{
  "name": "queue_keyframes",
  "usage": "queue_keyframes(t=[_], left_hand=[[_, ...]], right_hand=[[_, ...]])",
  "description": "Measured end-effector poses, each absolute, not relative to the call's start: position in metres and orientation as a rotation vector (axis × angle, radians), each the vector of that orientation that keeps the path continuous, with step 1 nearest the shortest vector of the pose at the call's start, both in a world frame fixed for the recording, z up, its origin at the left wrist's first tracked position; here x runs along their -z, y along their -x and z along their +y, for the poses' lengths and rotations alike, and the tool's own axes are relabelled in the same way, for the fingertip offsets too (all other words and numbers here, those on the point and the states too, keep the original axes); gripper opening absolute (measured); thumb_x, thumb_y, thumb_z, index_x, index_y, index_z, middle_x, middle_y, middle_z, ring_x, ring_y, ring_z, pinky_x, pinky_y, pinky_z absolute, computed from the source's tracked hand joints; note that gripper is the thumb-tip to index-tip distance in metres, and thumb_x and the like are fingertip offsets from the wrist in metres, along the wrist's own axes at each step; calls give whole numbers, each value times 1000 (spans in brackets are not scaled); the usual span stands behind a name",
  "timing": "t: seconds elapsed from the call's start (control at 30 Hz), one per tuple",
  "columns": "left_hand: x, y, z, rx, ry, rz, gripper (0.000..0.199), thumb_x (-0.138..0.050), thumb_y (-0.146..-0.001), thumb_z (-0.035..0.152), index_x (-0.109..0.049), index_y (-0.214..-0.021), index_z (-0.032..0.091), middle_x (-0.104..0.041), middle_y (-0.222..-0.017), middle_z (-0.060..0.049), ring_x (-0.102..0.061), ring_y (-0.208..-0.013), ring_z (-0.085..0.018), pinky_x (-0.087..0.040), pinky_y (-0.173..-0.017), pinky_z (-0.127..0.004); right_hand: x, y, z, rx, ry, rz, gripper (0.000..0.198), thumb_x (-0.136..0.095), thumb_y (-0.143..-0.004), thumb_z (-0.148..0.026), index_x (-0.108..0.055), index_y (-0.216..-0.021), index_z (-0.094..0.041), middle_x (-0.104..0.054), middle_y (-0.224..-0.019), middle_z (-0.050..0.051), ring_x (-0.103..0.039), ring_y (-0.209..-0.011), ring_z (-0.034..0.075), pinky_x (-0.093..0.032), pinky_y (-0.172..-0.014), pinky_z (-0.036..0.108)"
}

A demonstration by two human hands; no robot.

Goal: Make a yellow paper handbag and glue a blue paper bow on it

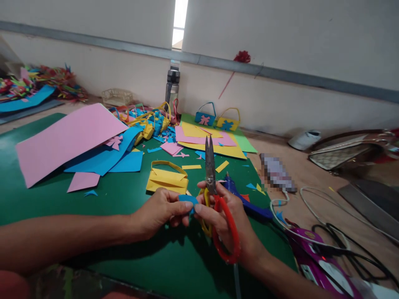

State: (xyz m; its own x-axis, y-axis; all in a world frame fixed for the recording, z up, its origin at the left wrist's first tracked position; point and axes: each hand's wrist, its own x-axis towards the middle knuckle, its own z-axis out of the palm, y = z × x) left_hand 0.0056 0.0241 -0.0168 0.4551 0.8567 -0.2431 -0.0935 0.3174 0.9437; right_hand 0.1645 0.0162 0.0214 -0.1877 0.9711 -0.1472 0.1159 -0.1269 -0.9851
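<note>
Between thumb and fingers, my left hand (162, 209) pinches a small blue paper piece (186, 200). My right hand (229, 211) carries a pair of scissors (211, 170) with one red and one yellow handle, blades pointing up and away and slightly parted. The right thumb and a finger also meet the edge of the blue piece. Just beyond my left hand stands a small yellow paper handbag (167, 176) with a loop handle. A blue glue gun (243, 197) lies to the right of my right hand.
Pink sheet (71, 139) and blue sheets (126, 162) lie left on the green mat (124, 207). Finished paper bags (228, 120) stand at the back, near a bottle (172, 87). Cables (336, 236), a purple power strip (314, 249) and a handbag (346, 147) are right.
</note>
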Motion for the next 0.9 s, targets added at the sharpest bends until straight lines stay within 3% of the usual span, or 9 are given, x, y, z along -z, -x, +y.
queue_keyframes(t=[0.23,0.6,0.9], left_hand=[[13,-6,20,-864,-1050,943,36,-66,-70,46,-54,-56,14,-48,-50,2,-43,-47,-9,-31,-47,-21],[20,-7,21,-863,-931,843,32,-64,-74,44,-61,-66,13,-51,-56,0,-43,-50,-8,-32,-49,-21],[20,-6,24,-891,-913,823,32,-56,-79,38,-54,-58,14,-48,-52,1,-43,-50,-9,-34,-50,-21]], right_hand=[[-24,-163,9,-1421,1312,-1328,32,-61,-68,-21,-48,-98,-21,-52,-68,-7,-54,-52,10,-42,-49,23],[-21,-166,9,-1494,1310,-1281,33,-61,-68,-22,-47,-98,-21,-52,-67,-7,-55,-51,10,-43,-46,22],[-18,-168,10,-1493,1290,-1278,33,-62,-69,-22,-47,-98,-21,-53,-68,-6,-54,-51,10,-43,-45,21]])
